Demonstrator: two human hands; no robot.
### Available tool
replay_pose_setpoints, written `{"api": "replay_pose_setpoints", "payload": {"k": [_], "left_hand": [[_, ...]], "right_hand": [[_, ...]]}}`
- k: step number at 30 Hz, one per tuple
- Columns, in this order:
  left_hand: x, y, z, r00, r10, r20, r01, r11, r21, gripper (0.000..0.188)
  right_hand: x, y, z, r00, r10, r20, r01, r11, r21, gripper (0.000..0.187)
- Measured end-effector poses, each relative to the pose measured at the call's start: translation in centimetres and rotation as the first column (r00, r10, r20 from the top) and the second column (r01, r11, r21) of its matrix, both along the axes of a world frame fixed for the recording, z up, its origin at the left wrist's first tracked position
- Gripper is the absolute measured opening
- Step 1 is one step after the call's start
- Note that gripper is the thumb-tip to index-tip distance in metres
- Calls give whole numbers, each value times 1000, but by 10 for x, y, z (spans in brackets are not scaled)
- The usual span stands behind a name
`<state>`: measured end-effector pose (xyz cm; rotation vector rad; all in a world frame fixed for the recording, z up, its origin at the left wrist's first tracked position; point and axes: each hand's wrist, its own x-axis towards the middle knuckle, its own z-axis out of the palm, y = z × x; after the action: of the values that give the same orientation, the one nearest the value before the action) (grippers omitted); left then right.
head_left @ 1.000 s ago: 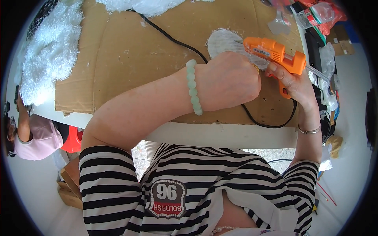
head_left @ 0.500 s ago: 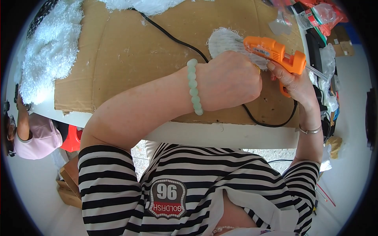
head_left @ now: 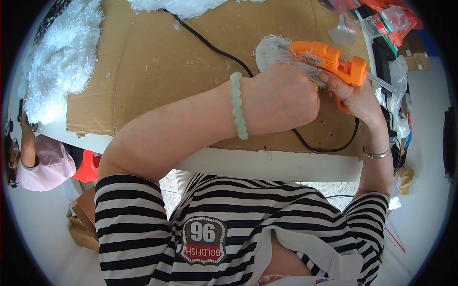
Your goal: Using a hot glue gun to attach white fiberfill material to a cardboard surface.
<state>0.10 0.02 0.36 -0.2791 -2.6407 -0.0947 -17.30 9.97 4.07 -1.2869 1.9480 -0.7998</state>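
My right hand (head_left: 350,95) is wrapped around an orange hot glue gun (head_left: 324,58), thumb on its rear side. A clear glue stick (head_left: 380,82) sticks out of the gun's back end. The nozzle points left, over a white, shaggy-edged oval fabric piece (head_left: 269,52); whether it touches the cloth is hard to see. My left hand (head_left: 286,99), back toward me and fingers curled under, is closed at the near edge of this fabric piece. Its fingertips are hidden, and part of the cloth lies behind the hand and the gun.
Brown cardboard (head_left: 157,62) covers the white table. A black cord (head_left: 210,45) runs across it and under my left hand. Shaggy white fabric (head_left: 64,62) is heaped at the left. Plastic bags (head_left: 393,21) and clutter line the right edge. Another person (head_left: 45,164) sits at far left.
The glue gun in my right hand has shifted slightly left, its nozzle farther over the white fabric piece. My left hand has barely moved.
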Motion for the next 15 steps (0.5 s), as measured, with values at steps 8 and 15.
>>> {"api": "replay_pose_setpoints", "payload": {"k": [8,15], "left_hand": [[1,-1,2,1000,-8,15,8,1000,15,8],[0,0,7,998,-2,56,3,1000,-16,10]], "right_hand": [[-9,19,7,991,-77,110,83,995,-47,34],[-22,49,-12,967,-45,249,113,957,-268,38]]}}
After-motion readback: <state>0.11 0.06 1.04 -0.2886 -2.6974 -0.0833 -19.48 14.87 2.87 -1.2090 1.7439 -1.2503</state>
